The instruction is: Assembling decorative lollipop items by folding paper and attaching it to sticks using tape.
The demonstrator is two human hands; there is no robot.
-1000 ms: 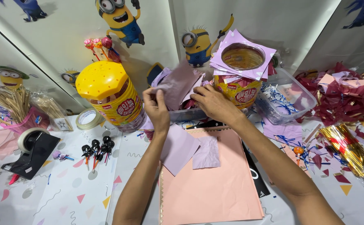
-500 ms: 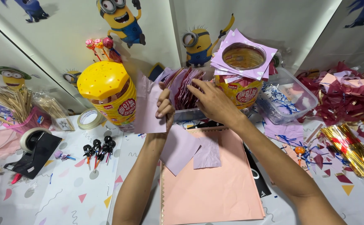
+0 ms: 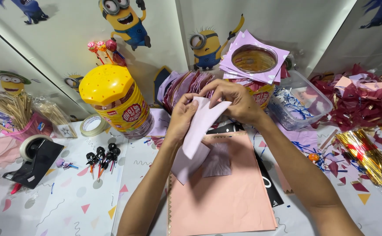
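My left hand (image 3: pixel 180 119) and my right hand (image 3: pixel 234 99) both pinch the top edge of a pale lilac paper square (image 3: pixel 199 126), which hangs down between them above a large pink sheet (image 3: pixel 226 196). Under the held square, two more lilac pieces (image 3: pixel 217 161) lie on the pink sheet. Just behind my hands stands a fanned stack of pink and purple paper squares (image 3: pixel 184 85).
A yellow-lidded candy jar (image 3: pixel 112 102) stands at the left, lollipops (image 3: pixel 103 46) behind it. A tape dispenser (image 3: pixel 31 157), tape roll (image 3: pixel 93 125) and wooden sticks (image 3: pixel 12 105) lie farther left. A clear plastic box (image 3: pixel 304 102), gold twist ties (image 3: pixel 366 155) and red scraps (image 3: pixel 366 98) sit right.
My hands have come down and toward me from the paper stack, carrying one lilac square that now hangs over the pink sheet.
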